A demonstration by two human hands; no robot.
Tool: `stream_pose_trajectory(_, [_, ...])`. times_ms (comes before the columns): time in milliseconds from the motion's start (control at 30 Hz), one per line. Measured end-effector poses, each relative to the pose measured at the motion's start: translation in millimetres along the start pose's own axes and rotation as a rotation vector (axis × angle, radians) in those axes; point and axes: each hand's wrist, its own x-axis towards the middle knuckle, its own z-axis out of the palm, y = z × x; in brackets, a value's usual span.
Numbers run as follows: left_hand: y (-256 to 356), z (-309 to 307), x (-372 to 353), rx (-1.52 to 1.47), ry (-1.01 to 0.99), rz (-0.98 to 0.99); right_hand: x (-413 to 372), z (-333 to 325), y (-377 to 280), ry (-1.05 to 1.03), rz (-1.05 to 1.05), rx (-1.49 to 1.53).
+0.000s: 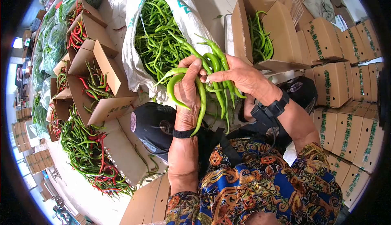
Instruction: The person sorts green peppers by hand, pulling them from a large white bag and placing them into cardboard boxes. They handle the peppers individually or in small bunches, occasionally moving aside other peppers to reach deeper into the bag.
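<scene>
Several long green chili peppers (pixel 220 97) hang between my two hands, above my lap. My left hand (pixel 188 84) is closed round some of them, with one curved pepper (pixel 173 91) arching over the back of the hand. My right hand (pixel 240 74) grips the others at their upper part, thumb pointing toward the left hand. The fingertips of both hands nearly meet, and fingers behind the peppers are partly hidden. Just beyond the hands lies a white woven sack (pixel 129 42), its side open over a heap of green chili peppers (pixel 157 33).
At right, an open cardboard box (pixel 281 29) holds some green peppers; stacked printed cartons (pixel 334 84) stand beyond. Open boxes (pixel 110 107) with red and green peppers line the left. A loose pile of mixed peppers (pixel 83 151) lies below them, near plastic-wrapped greens (pixel 49 50).
</scene>
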Motion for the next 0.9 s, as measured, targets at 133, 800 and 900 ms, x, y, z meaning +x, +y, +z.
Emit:
stream_pose_trajectory(133, [-0.6, -6.7, 7.0, -0.128, 0.047, 0.044, 1.0, -15.6, -7.3, 0.034, 0.049, 0.137])
stream_pose_trajectory(800, [-9.3, -8.6, 0.2, -0.095, -0.026, -0.111, 1.4, -40.0, -37.6, 0.265, -0.246, 0.168])
stream_pose_trajectory(900, [-11.9, -3.3, -2.1, -0.045, -0.038, -0.108, -1.6, -31.6, -38.9, 0.309, -0.304, 0.133])
